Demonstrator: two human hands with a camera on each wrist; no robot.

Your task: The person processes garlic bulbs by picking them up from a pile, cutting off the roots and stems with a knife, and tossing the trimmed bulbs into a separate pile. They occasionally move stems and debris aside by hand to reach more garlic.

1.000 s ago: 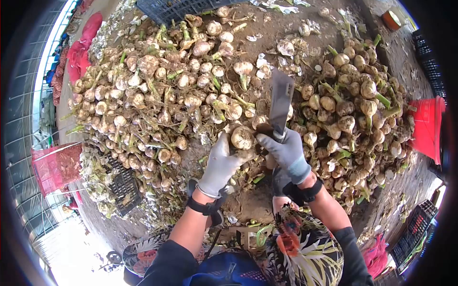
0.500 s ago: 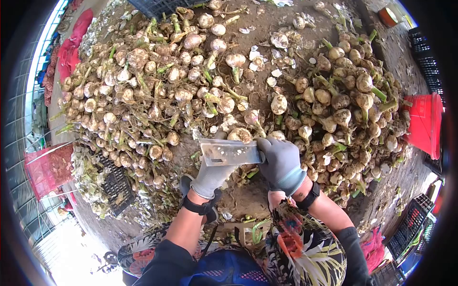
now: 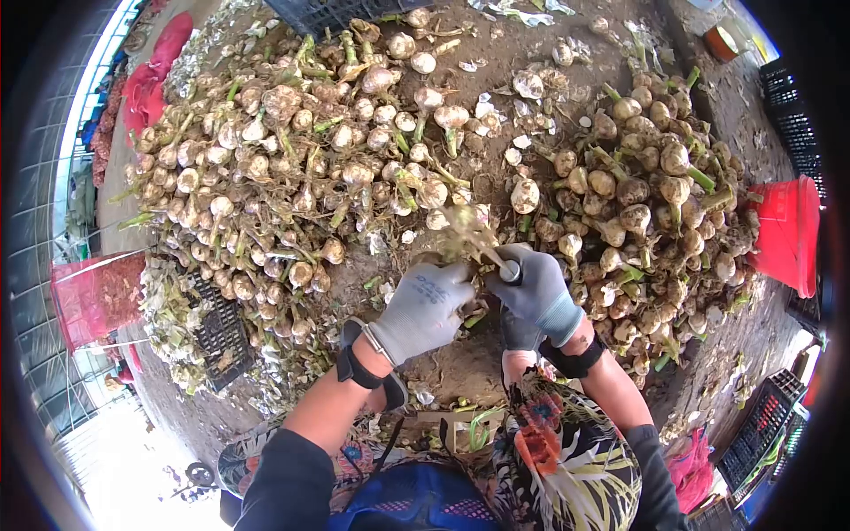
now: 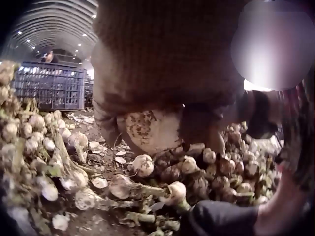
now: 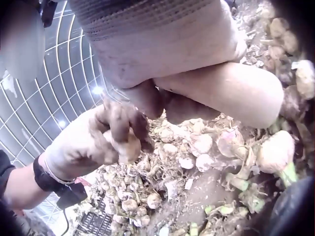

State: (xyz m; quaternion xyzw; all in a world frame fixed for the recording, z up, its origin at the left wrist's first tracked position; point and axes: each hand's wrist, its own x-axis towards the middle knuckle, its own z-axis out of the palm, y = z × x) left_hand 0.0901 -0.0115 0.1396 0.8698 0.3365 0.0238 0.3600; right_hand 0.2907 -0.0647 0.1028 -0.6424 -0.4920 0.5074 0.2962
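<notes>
In the head view my gloved left hand (image 3: 420, 310) is in front of my body, fingers curled. The left wrist view shows it holding a large dirt-streaked garlic bulb (image 4: 152, 130), mostly covered by the glove. Close beside it, my gloved right hand (image 3: 535, 290) grips a knife whose handle end (image 3: 510, 271) shows at the thumb; its blade cannot be made out now. A blurred tangle of stalk and roots (image 3: 467, 232) stands just beyond the fingers. In the right wrist view the left hand (image 5: 81, 142) faces the right hand (image 5: 172, 49).
A wide heap of garlic with stalks (image 3: 266, 168) covers the ground at left. Another garlic pile (image 3: 655, 203) lies at right, by a red bucket (image 3: 786, 234). Dark crates (image 3: 332, 16) stand around the edges, and a red mesh bag (image 3: 97, 296) is far left.
The cleaver swings from upright to lying flat across the left hand, then its blade drops from sight. The left hand has turned, showing its back, and the bulb is now hidden in the head view.
</notes>
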